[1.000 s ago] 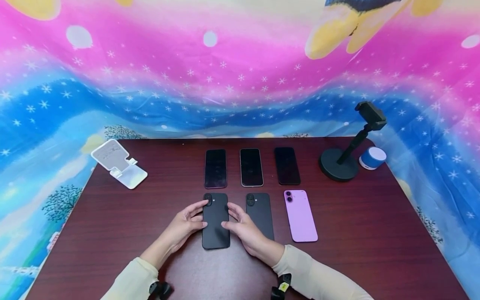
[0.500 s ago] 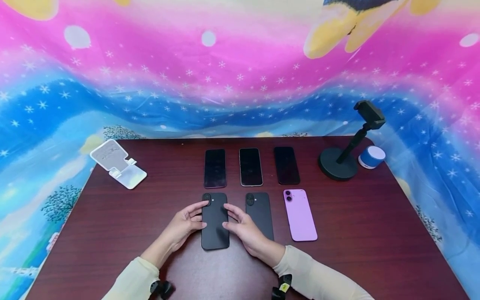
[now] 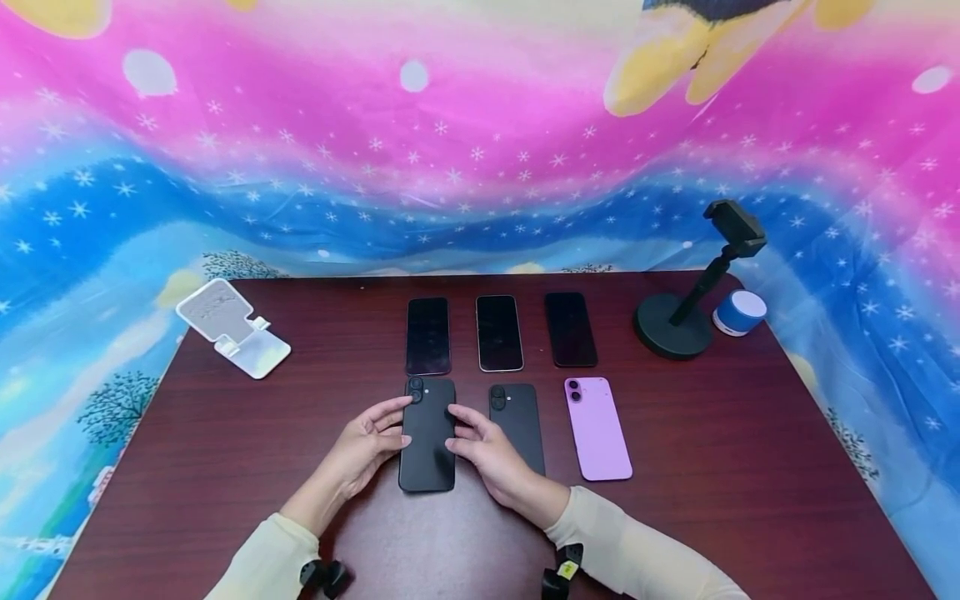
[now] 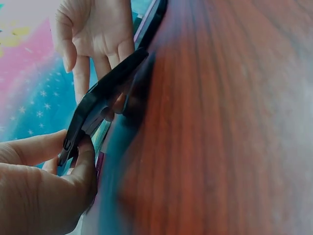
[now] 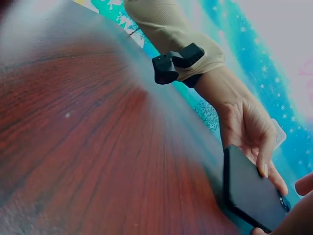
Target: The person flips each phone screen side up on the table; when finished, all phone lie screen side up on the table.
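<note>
A black phone (image 3: 427, 442), back with two camera lenses facing up, is between my two hands. My left hand (image 3: 369, 446) pinches its left edge, thumb on the back and fingers curled beneath, as the left wrist view shows. In that view the phone (image 4: 90, 103) is tilted over the table, its dark reflection beside it. My right hand (image 3: 487, 454) is at the other edge, fingers extended behind the phone and thumb held off it in the left wrist view. A second black phone (image 3: 521, 421) lies back up, partly behind my right hand. A purple phone (image 3: 600, 429) lies beside it.
Behind stand a row of phones lying screen up: left (image 3: 428, 336), middle (image 3: 499, 333) and right (image 3: 571, 329). A white folding stand (image 3: 238, 333) is at the far left. A black phone holder (image 3: 675, 325) and a blue-and-white cylinder (image 3: 740, 313) stand at the far right.
The held phone has shifted slightly away from me, its camera end nearer the back row. My left fingers moved up a little with it; the other phones stay in place.
</note>
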Tool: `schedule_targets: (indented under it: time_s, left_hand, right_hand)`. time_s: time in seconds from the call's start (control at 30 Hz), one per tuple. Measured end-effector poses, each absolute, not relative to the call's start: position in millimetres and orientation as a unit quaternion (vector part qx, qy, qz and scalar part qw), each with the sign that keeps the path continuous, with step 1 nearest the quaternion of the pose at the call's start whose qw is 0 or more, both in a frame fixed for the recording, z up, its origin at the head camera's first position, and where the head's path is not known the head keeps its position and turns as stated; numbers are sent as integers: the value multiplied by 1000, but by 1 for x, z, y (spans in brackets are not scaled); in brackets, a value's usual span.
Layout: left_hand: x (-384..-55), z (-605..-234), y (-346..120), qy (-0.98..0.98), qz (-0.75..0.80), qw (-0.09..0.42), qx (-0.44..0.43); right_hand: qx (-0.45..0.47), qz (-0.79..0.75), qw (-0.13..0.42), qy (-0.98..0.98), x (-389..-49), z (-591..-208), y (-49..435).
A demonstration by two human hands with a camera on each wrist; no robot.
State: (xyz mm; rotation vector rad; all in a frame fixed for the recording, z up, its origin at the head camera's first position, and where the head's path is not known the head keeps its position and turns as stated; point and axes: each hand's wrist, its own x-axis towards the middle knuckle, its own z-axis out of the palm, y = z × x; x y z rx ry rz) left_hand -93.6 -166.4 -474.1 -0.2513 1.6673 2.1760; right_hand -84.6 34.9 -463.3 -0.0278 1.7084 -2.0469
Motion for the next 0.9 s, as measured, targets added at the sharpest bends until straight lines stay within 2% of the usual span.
schedule_targets:
  time_s: [0.47, 0.9]
  left_hand:
    - [-90, -468, -167, 521, 833, 187, -16]
    - [-84, -467, -156, 504, 835, 221, 24]
  right_hand:
    - [-27, -750, 244, 614, -87, -462, 33]
    - [-55, -741, 264, 614, -91, -460, 29]
